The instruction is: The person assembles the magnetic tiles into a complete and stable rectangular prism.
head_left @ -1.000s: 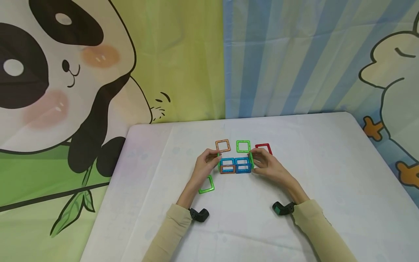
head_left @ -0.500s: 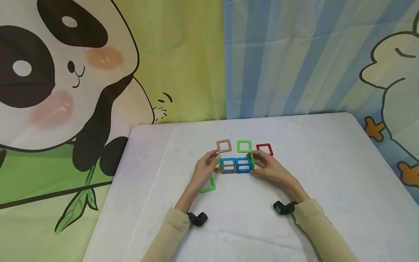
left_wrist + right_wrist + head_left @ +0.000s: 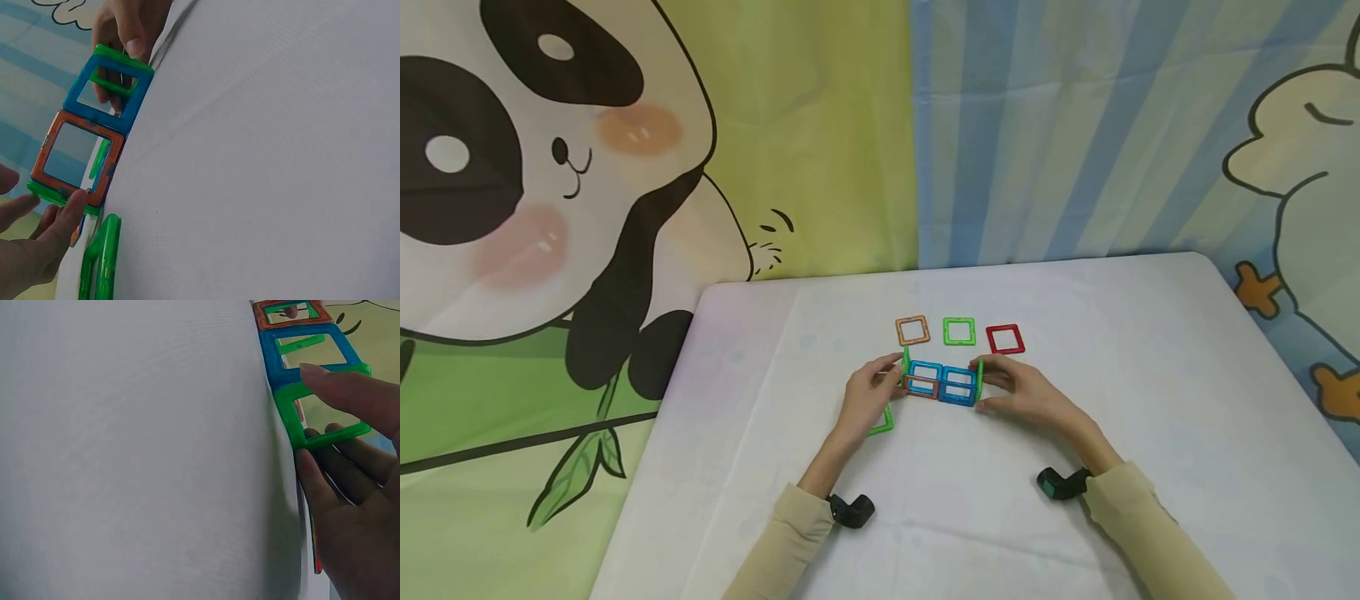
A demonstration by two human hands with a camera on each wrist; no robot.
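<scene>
My left hand [image 3: 868, 392] and right hand [image 3: 1026, 392] hold the two ends of a row built of square magnetic tiles. Facing me are an orange tile [image 3: 112, 156] on the left and a blue tile [image 3: 957, 403] on the right, with more blue behind them. A green tile [image 3: 906, 364] stands upright at the left end, between my left thumb and fingers. At the other end, my right thumb and fingers grip the edges of another green tile [image 3: 290, 412]. The row slants slightly, its right end nearer me.
Behind the row lie a loose orange tile [image 3: 899, 333], a green tile [image 3: 959, 342] and a red tile [image 3: 1020, 337]. One more green tile [image 3: 880, 430] lies beside my left wrist, partly covered by the hand. The white table [image 3: 760, 358] ends at printed curtains.
The right end of the row has swung toward me along with my right hand, so the row is now at a slant. The red tile behind shows more fully.
</scene>
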